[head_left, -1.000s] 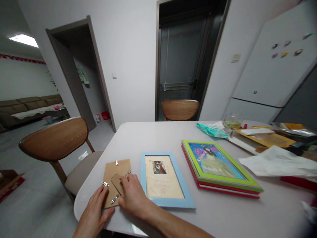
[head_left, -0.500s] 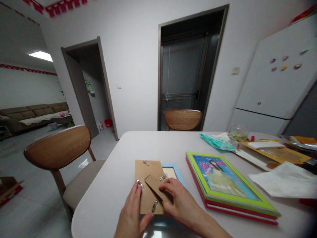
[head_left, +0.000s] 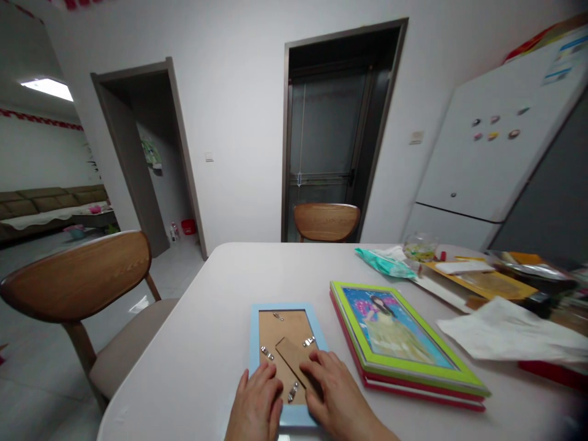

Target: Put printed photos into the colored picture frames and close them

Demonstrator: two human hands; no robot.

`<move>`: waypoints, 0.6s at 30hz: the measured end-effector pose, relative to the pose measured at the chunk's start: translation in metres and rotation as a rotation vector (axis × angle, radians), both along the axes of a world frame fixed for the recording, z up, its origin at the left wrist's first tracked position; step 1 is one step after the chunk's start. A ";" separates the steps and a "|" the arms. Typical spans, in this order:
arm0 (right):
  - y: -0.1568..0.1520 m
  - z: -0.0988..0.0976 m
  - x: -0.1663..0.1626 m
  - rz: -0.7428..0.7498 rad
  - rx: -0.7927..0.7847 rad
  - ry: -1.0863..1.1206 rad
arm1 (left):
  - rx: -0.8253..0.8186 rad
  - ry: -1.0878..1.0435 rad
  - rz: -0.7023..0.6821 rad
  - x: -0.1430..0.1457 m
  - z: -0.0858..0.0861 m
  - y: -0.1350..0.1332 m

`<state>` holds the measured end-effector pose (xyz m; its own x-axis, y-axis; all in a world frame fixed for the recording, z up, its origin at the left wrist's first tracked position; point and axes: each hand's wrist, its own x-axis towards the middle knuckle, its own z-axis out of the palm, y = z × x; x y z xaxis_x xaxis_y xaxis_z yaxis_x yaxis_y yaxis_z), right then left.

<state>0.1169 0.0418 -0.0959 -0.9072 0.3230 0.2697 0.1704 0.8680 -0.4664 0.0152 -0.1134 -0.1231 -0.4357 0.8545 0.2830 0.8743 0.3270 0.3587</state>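
Note:
A light-blue picture frame lies face down on the white table. Its brown backing board sits within the frame's opening, with small metal turn clips near its edges and a flap-like stand leg in the middle. My left hand rests on the lower left of the board and frame, fingers slightly bent and holding nothing. My right hand has its thumb and fingers around the lower part of the stand leg, partly hiding it and the frame's right side.
Right of my hands, a green picture frame showing a figure in a yellow dress lies on a red one. Beyond are a teal packet, a glass bowl, yellow envelopes and white paper. A wooden chair stands left.
The backing board, which lay over the blue frame and off to its left, now sits inside the frame's opening. Both hands stay on it. The view has turned slightly right.

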 end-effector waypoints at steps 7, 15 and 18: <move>-0.005 -0.002 0.007 0.034 0.106 -0.016 | -0.027 -0.170 -0.068 0.005 0.015 -0.014; -0.011 0.014 0.010 0.316 0.138 -0.125 | 0.005 -0.254 -0.027 0.006 0.025 -0.018; -0.012 0.015 0.009 0.310 0.135 -0.113 | -0.001 -0.251 -0.039 0.005 0.025 -0.018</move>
<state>0.1263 0.0295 -0.0807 -0.9830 -0.0042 0.1835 -0.0670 0.9389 -0.3376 0.0200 -0.1316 -0.0981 -0.4587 0.8723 0.1694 0.7697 0.2948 0.5662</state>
